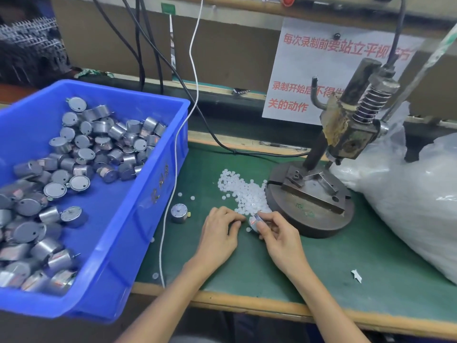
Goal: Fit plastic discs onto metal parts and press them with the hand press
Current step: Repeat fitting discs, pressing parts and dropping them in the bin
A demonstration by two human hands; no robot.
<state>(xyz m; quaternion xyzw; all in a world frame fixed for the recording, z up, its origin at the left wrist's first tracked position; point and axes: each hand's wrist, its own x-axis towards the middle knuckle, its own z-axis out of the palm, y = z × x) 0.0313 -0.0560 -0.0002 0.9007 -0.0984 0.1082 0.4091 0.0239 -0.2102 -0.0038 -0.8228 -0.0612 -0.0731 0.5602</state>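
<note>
The step in hand looks like fitting a disc onto a part before it goes under the press. The right hand [277, 233] has its grip pinched on a small metal part [254, 220], thumb and fingertips curled round it. It holds the part just above the desk [346, 263], at the near edge of the pile of plastic discs [241, 191]. The left hand [218, 231] lies palm down beside it, fingers curled, the tips at the pile's near edge and close to the part. Whether its grip pinches a disc or nothing at all is too small to tell. To do this well, I would take one disc only: they lie heaped and touching, so two could lift together. The part should be turned so the face that takes the disc meets the left fingertips squarely. The disc ought to sit flat and centred, not cocked, before the part goes to the hand press [346, 129], whose base [291, 206] touches the right side of the pile. A few loose discs lie scattered on the desk, so a light touch should avoid flicking more away. A second metal part [179, 212] stands upright near the left hand, and the blue bin [158, 194] at the left holds many more.
</note>
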